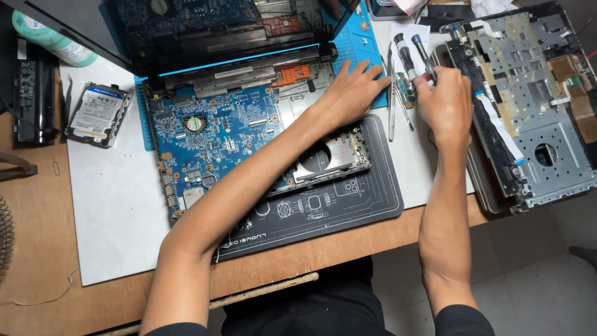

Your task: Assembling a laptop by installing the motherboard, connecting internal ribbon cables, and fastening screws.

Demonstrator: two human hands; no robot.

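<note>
On a cluttered wooden counter, the right hand closes round a black-handled screwdriver (shaft pointing away), just right of the flat, open, empty left hand beside the opened laptop's blue motherboard.

1. A brown wooden table holds everything.
2. A big white sheet lies on the table, left of the left hand.
3. A dark mat lies under the left arm.
4. A small metal clip and a thin white wire lie on the bare wood, far left of both hands.
</note>
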